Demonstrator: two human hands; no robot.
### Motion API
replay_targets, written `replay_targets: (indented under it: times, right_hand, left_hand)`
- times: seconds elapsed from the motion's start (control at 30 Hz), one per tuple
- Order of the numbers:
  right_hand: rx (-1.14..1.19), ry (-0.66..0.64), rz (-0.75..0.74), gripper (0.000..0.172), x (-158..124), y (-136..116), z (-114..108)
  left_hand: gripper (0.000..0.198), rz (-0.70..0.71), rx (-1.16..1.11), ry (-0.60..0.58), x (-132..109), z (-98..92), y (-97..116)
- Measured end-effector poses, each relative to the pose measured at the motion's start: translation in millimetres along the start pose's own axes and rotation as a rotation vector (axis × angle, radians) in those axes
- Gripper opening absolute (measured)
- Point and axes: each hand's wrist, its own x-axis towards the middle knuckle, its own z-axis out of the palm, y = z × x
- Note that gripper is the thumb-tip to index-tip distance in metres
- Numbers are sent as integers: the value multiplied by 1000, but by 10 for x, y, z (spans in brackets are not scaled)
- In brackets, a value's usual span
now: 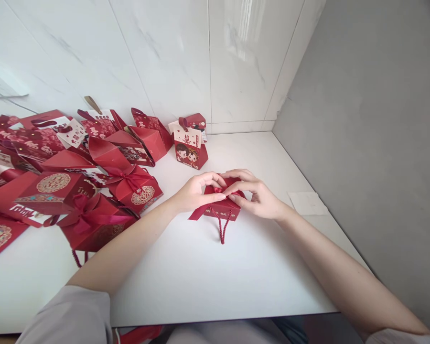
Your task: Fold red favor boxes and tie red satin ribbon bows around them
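Note:
A small red gift box [222, 210] with gold lettering stands on the white table in front of me. Its twisted red cord handle [222, 234] hangs down over the near side. Across the top runs a red ribbon [199, 211], one tail sticking out to the left. My left hand [199, 192] is at the box's left, thumb and fingers closed on the ribbon near the middle. From the right, my right hand [252, 193] also pinches the ribbon, its fingertips close to the left thumb. The fingers partly cover the ribbon's centre and the box top.
Many red gift boxes [77, 191], some with ribbon bows, crowd the table's left side. Another box with two cartoon faces [188, 148] stands behind my hands, near the tiled wall [172, 57]. A white paper piece [308, 203] lies at the right by the grey wall [372, 119].

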Motion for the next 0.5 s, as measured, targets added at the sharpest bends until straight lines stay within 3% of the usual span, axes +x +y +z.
replay_targets:
  times: [0.23,0.5]
  right_hand:
    - [158,79,165,17,-5,63,76]
    - [126,45,171,16,-9,71,153]
  left_hand:
    - [21,35,134,1,-28,-13,60]
    - [17,297,610,215,-98,161,173]
